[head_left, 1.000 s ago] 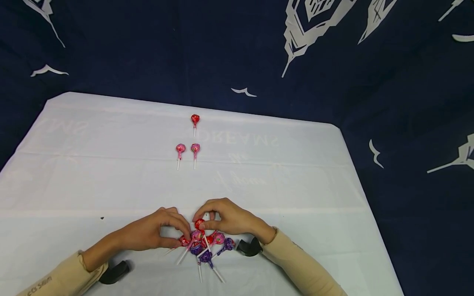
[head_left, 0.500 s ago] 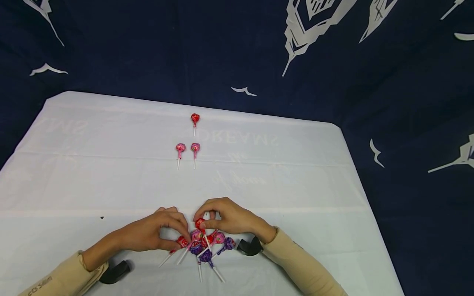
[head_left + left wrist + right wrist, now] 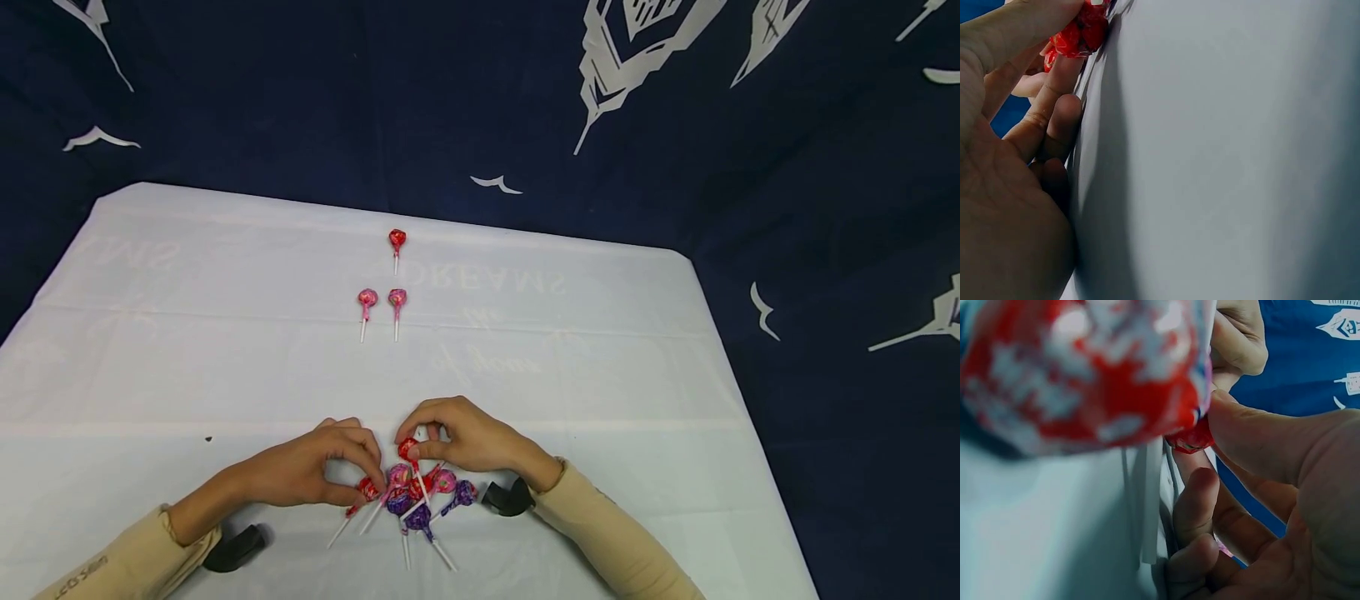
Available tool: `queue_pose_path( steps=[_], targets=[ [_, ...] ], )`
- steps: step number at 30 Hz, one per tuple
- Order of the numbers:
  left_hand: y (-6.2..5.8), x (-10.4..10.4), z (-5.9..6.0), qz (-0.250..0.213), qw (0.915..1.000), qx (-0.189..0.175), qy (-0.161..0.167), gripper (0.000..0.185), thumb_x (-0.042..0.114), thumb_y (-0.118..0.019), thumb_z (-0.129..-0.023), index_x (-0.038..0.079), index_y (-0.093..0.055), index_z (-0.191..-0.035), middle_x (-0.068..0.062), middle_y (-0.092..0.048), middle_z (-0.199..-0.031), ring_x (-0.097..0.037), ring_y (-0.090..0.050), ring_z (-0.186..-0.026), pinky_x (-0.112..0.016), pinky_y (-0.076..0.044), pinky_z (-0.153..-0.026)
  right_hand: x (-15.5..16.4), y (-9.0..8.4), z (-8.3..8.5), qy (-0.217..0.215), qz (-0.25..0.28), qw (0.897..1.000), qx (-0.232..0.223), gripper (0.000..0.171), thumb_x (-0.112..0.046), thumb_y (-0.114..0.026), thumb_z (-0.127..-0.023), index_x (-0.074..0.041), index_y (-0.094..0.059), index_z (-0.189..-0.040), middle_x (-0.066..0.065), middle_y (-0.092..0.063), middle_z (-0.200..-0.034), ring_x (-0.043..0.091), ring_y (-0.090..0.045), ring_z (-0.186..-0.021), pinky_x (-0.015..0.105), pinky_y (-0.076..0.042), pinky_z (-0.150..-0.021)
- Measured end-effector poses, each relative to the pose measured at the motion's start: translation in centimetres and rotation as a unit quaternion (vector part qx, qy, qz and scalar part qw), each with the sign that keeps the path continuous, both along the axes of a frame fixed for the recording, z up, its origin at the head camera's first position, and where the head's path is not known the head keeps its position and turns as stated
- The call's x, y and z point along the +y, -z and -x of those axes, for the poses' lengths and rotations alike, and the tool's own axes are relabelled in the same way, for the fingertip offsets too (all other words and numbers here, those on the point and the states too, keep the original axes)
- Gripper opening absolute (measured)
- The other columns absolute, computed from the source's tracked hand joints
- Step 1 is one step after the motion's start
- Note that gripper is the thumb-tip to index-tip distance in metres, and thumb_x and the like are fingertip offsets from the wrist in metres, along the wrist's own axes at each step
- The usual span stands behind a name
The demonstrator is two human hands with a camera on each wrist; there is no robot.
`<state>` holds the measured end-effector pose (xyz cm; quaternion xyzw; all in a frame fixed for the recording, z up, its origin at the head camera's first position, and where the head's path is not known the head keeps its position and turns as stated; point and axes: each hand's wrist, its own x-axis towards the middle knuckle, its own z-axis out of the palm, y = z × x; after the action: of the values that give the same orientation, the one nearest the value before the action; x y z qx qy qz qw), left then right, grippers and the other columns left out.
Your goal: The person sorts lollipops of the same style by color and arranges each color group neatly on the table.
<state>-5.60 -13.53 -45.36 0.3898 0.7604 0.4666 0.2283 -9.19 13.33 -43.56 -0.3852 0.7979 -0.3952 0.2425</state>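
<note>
Lollipops in coloured wrappers lie in a pile near the front of the table. At the pile's left edge my left hand pinches a red lollipop by its head, the white stick pointing down and left. The same red wrapper shows between thumb and fingers in the left wrist view. My right hand pinches another red lollipop at the pile's back, its stick lying over the others. Between the hands are a pink lollipop and a purple lollipop. A blurred red-and-white wrapper fills much of the right wrist view.
Farther back on the white tablecloth lie one red lollipop and, before it, two pink ones side by side. A small dark speck is left of the hands. Dark blue printed cloth lies beyond the table edge.
The left hand's red lollipop has turned and shifted slightly left, so more of its stick shows. The right hand keeps its hold on the other red lollipop, nearly still.
</note>
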Motion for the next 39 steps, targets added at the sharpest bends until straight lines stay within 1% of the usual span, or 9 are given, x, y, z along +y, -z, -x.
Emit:
queue_pose_path(
  steps=[5,12,16,19,25,32,34,36,39],
  targets=[
    [0.0,0.0,0.0,-0.005,1.0,0.001,0.0,0.022,0.029,-0.082,-0.084,0.035,-0.076,-0.104,0.02,-0.066,-0.104,-0.004,-0.052,-0.105,-0.034,-0.033,-0.085,0.1,-0.1,0.1,0.002,0.001,1.0,-0.001,0.02,-0.016,-0.073,-0.092,-0.014,-0.073,-0.112,-0.002,-0.071,-0.108,0.0,-0.051,-0.074,0.018,-0.045,-0.067],
    [0.0,0.0,0.0,-0.014,0.9999,0.005,0.004,0.02,0.031,-0.08,-0.085,0.035,-0.076,-0.105,0.019,-0.066,-0.104,-0.005,-0.052,-0.105,-0.034,-0.032,-0.084,0.1,-0.2,0.2,0.007,-0.003,1.0,0.017,0.02,-0.015,-0.072,-0.093,-0.014,-0.072,-0.112,-0.002,-0.07,-0.105,-0.001,-0.049,-0.074,0.018,-0.044,-0.067],
    [0.0,-0.1,0.0,-0.021,0.9997,0.007,0.004,0.02,0.031,-0.08,-0.086,0.034,-0.076,-0.105,0.018,-0.066,-0.104,-0.005,-0.052,-0.104,-0.034,-0.032,-0.084,0.2,-0.3,0.7,0.016,-0.003,1.0,0.022,0.02,-0.016,-0.072,-0.093,-0.013,-0.072,-0.112,-0.002,-0.07,-0.103,0.0,-0.049,-0.073,0.02,-0.046,-0.069],
    [0.0,-0.1,0.0,-0.02,0.9998,0.006,0.005,0.02,0.031,-0.08,-0.086,0.034,-0.076,-0.105,0.018,-0.065,-0.104,-0.005,-0.052,-0.105,-0.034,-0.032,-0.084,0.4,-0.5,1.5,0.024,0.001,0.999,0.028,0.02,-0.015,-0.073,-0.093,-0.011,-0.073,-0.112,-0.002,-0.07,-0.101,0.002,-0.049,-0.073,0.021,-0.047,-0.07],
    [0.1,-0.1,0.1,-0.016,0.9998,0.005,0.006,0.02,0.03,-0.08,-0.086,0.035,-0.076,-0.105,0.019,-0.065,-0.103,-0.004,-0.052,-0.104,-0.034,-0.031,-0.084,0.8,-1.2,3.9,0.072,-0.001,0.997,0.027,0.019,-0.014,-0.073,-0.092,-0.013,-0.073,-0.111,-0.002,-0.069,-0.095,0.007,-0.05,-0.072,0.02,-0.043,-0.067],
    [-0.1,-0.2,0.2,-0.011,0.9999,-0.008,0.005,0.02,0.03,-0.08,-0.086,0.035,-0.076,-0.104,0.019,-0.065,-0.104,-0.005,-0.052,-0.105,-0.035,-0.031,-0.084,1.2,-1.4,7.8,0.136,0.0,0.991,0.019,0.018,-0.015,-0.071,-0.094,-0.013,-0.074,-0.112,0.002,-0.069,-0.097,0.012,-0.048,-0.065,0.024,-0.039,-0.062],
    [-0.1,-0.3,0.2,-0.012,0.9999,-0.009,0.005,0.019,0.03,-0.08,-0.086,0.034,-0.076,-0.104,0.018,-0.065,-0.104,-0.005,-0.052,-0.105,-0.035,-0.03,-0.084,1.1,-1.3,9.0,0.159,0.002,0.987,0.014,0.017,-0.017,-0.071,-0.095,-0.014,-0.074,-0.111,0.004,-0.069,-0.092,0.012,-0.045,-0.061,0.025,-0.037,-0.061],
    [-0.1,-0.3,0.1,-0.016,0.9998,-0.007,0.005,0.019,0.03,-0.079,-0.086,0.034,-0.076,-0.104,0.018,-0.065,-0.104,-0.005,-0.052,-0.106,-0.035,-0.03,-0.084,1.0,-1.1,10.2,0.186,0.005,0.982,0.012,0.017,-0.017,-0.071,-0.094,-0.014,-0.074,-0.111,0.005,-0.069,-0.091,0.012,-0.043,-0.058,0.026,-0.036,-0.059],
    [-0.1,-0.3,0.0,-0.021,0.9997,-0.006,0.005,0.018,0.031,-0.079,-0.087,0.034,-0.076,-0.104,0.018,-0.065,-0.104,-0.005,-0.052,-0.106,-0.035,-0.03,-0.085,0.5,-0.8,11.9,0.234,0.011,0.972,0.002,0.017,-0.017,-0.071,-0.094,-0.014,-0.074,-0.11,0.008,-0.068,-0.082,0.011,-0.04,-0.054,0.025,-0.033,-0.057]
  ],
)
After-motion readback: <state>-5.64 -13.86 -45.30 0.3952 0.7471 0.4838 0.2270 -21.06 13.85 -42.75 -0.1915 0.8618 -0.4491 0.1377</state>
